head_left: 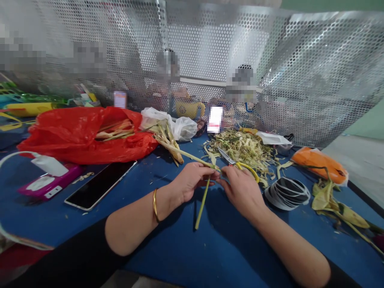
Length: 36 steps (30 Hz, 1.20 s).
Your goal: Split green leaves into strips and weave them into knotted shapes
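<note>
My left hand (195, 180) is closed, its fingers pinching a pale green plant strip (192, 156) that runs up and left and also hangs down toward the table. Close against it, my right hand (241, 188) pinches the same strip where it bends or crosses; the exact join is hidden by my fingers. Scissors with yellow handles (249, 170) lie just beyond my right hand, blades pointing up and left. Behind them is a heap of shredded plant strips (246, 148). A coil of pale cord (286, 194) rests right of my right hand.
On the left are a red plastic bag (66, 132) with dried husks, a dark phone (102, 186) and a purple power strip (49, 186). An orange packet (319, 164) and wilted leaves (325, 196) lie at right. A perforated metal screen (198, 44) borders the back of the blue table (180, 248).
</note>
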Tool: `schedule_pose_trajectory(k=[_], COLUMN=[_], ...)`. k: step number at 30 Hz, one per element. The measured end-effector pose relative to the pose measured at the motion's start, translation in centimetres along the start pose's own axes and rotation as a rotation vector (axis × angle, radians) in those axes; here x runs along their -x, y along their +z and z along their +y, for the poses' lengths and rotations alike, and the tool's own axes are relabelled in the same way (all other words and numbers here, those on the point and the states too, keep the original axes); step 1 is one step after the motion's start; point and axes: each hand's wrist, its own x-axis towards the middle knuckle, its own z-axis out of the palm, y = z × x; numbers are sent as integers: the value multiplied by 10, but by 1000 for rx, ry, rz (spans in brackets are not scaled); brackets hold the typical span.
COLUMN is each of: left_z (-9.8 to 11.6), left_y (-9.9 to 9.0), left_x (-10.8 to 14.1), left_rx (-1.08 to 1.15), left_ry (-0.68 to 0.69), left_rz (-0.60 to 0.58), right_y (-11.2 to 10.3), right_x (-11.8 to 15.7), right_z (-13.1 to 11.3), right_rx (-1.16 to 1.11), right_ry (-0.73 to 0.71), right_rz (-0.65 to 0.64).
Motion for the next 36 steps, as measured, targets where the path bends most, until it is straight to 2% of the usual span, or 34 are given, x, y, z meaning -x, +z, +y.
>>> schedule_pose_trajectory(k=[5,10,14,19,21,25,27,31,36], left_z=[0,-4,1,8,9,8,7,8,8], left_y=[1,-1,-2,-4,-6,-6,-4,0,0], left_x=[2,-3,-4,-4,-4,-2,2,7,7], left_rx=[-77,-269,-297,-267,-263,-274,-305,-364,-413], left_ry=[-2,113,113,52,11,-32,-52,-71,-83], left_rz=[17,76,90,48,6,-76,-78,-86,-159], right_y=[4,-2,-12,-17,-15,-7,-3,-1,-6], right_x=[2,1,-3,-3,-2,-3,-4,-5,-6], right_z=[-3,-3,-1,-3,-2,8,14,21,23], right_rx=[-101,-416,-673,-814,-766,-496,-388,-279,-123], right_ry=[55,203,194,161,176,196,99,-95,-66], right_rz=[-106,-189,-226,-277,-207,65,52,-90,-100])
